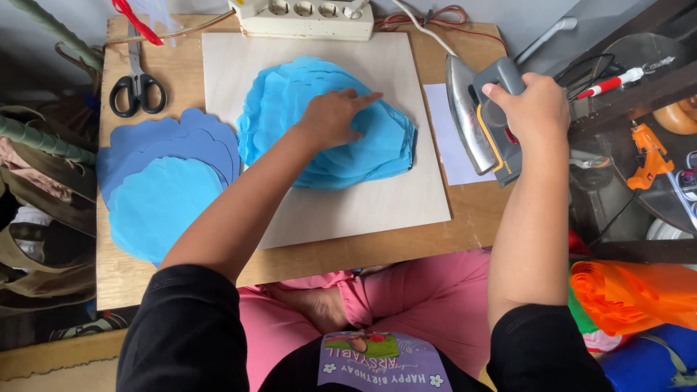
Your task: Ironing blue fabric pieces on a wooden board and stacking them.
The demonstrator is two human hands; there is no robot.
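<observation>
left hand (335,116) flat on blue petals (327,123), right hand (534,109) gripping iron (483,120), scissors (136,86) aside

- One camera only, worn on the person's head, looking steeply down and forward over a low wooden table (305,258).
- It sits close: forearms fill the middle, the lap the lower edge.
- The table's far edge and a power strip (305,18) lie along the top.

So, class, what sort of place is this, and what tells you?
Probably a home craft corner: blue paper cutouts under the left hand, an iron in the right hand, scissors nearby.
</observation>
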